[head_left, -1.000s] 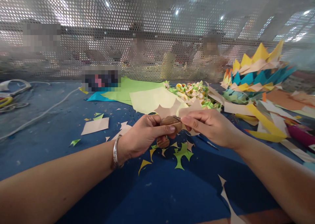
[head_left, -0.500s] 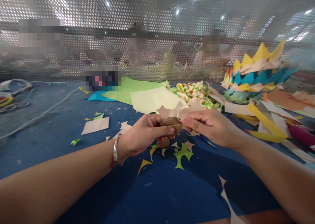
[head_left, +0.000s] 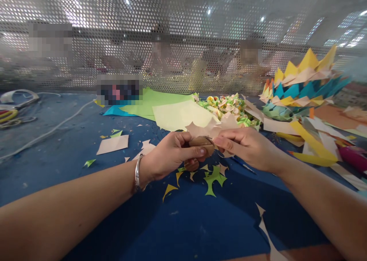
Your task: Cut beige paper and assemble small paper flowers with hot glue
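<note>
Head view. Both forearms reach in from the lower corners and meet above the middle of the tabletop. The left hand is curled, knuckles up, its thumb pressed along a rounded brown wooden tool which it grips; a silver bangle sits on that wrist. The right hand is closed in a pinch, thumb and forefinger holding the edge of a beige paper cutout just where it touches the tool. The cutout is thin and matt, with pointed, petal-like lobes standing up behind the fingers, raised clear of the tabletop.

The tabletop is covered in dark blue fabric, dusty and speckled. Below the hands lie small green and yellow paper offcuts, sharp-pointed. Beyond the hands lies a pale yellow sheet overlapping a green sheet. Behind the right hand is a heap of small folded paper pieces in green, yellow and cream. At the far right stands a stack of pointed folded papers, yellow, teal and cream. A white cable runs across the left. A perforated metal screen closes the back; blurred people sit beyond it.
</note>
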Tool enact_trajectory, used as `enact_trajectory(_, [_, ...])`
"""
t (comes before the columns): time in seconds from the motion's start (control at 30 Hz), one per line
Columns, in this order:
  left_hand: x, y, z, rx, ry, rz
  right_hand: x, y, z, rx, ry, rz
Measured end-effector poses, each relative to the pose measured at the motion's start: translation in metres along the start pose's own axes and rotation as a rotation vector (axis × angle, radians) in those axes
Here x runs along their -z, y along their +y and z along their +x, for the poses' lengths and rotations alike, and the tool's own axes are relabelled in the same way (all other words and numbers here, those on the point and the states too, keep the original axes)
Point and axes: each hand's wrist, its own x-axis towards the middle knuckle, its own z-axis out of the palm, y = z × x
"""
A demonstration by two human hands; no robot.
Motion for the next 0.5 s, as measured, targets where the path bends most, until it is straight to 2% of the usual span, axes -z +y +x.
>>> enact_trajectory(0.5, [-0.0029, -0.0009, -0.0027, -0.027, 0.044, -0.132, -0.0022, -0.0007, -0.0016, 0.015, 0.062, -0.016])
